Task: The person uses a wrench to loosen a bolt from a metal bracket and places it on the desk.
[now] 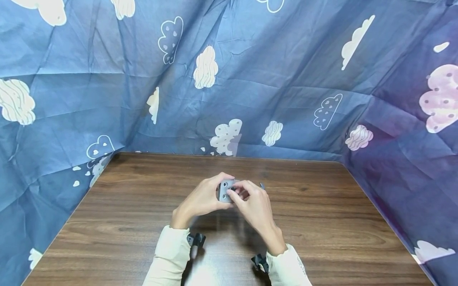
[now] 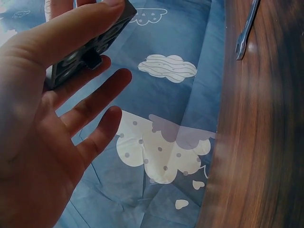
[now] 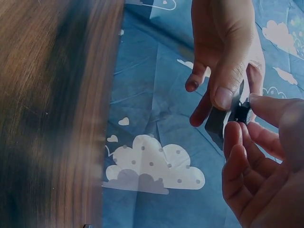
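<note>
Grey block, its face round-holed: left hand grips opposite edges, right hand pinches a small black piece.

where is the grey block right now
In the head view, the grey block is below centre, held by the left hand, with the right hand overlapping its right side.

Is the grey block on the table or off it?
Off: the left hand grips the block, with curtain behind it in both wrist views.

- Surface: brown, streaked wood grain.
- Blue cloth: creased, hanging behind and beside the surface; printed clouds, mostly white.
- Wrench: metallic, lying on the surface.
</note>
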`<state>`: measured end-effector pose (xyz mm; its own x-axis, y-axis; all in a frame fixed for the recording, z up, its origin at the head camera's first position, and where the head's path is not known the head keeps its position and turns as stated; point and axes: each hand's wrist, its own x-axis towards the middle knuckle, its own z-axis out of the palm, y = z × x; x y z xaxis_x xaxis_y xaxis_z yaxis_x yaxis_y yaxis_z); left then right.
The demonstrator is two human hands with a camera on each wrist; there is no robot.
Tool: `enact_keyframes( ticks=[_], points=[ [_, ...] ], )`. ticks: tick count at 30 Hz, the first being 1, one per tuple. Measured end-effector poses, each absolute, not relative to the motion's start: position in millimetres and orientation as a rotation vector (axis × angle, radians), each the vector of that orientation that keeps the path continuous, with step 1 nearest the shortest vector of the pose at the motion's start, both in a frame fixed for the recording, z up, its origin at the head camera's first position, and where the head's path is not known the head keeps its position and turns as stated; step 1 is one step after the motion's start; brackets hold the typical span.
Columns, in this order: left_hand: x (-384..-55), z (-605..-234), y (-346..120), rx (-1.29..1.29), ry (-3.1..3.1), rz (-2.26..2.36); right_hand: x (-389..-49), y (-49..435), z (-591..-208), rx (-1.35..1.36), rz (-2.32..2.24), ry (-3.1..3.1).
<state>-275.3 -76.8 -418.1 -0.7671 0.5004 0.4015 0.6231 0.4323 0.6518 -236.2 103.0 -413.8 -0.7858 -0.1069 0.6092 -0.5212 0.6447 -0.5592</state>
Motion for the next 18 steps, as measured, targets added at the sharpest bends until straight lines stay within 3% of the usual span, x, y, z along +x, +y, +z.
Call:
enact_keyframes(
  ticks=[18],
  points=[
    [-276.1, -416.7, -79.7, -1.013, -2.524, -1.208, -234.4, 101.6, -410.7, 0.57, 1.038, -2.338]
  ],
)
